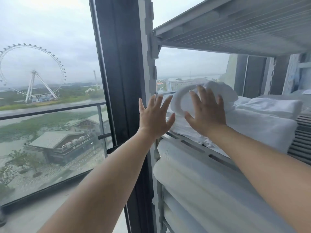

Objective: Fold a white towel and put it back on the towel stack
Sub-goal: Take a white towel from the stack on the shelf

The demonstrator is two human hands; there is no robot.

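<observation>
At shelf, both hands (181, 115) flat-open, R on towel (218, 91).

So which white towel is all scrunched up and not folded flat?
The crumpled towel just past the right hand, on top of the pile. The folded towels beside it lie flat and smooth.

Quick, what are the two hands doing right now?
Left hand: open, fingers spread, holding nothing.
Right hand: open, palm against the rolled white towel, not gripping it.
</observation>
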